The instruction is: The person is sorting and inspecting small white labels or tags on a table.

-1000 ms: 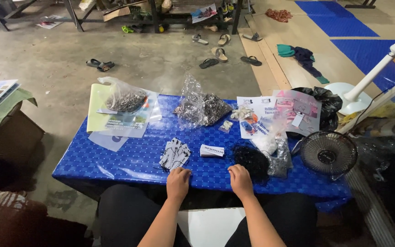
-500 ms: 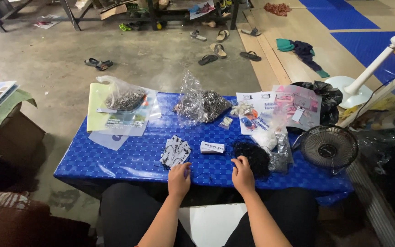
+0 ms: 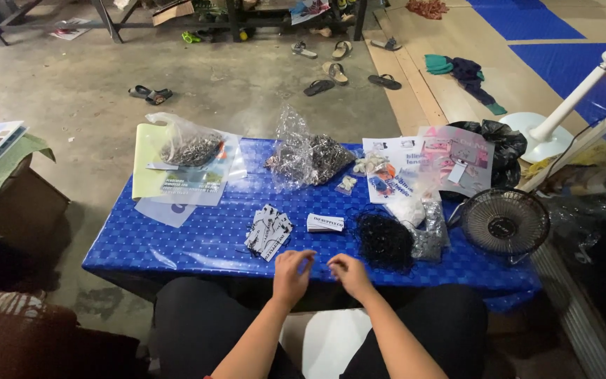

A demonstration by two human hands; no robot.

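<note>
Watching remotely, I see left hand (image 3: pixel 292 274) and right hand (image 3: pixel 348 275) nearly touching at the blue tabletop's (image 3: pixel 198 238) near edge, fingers curled. I cannot tell whether they pinch anything. The card stack (image 3: pixel 268 231) and black mesh bundle (image 3: pixel 385 240) lie just beyond.

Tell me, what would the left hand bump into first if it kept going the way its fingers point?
Probably the small white card stack: the left hand points up across the blue table toward it, though depth is hard to judge.

Glossy blue plastic tablecloth (image 3: pixel 198 242); crinkled clear plastic bags (image 3: pixel 299 151); matt concrete floor (image 3: pixel 198 77)
</note>
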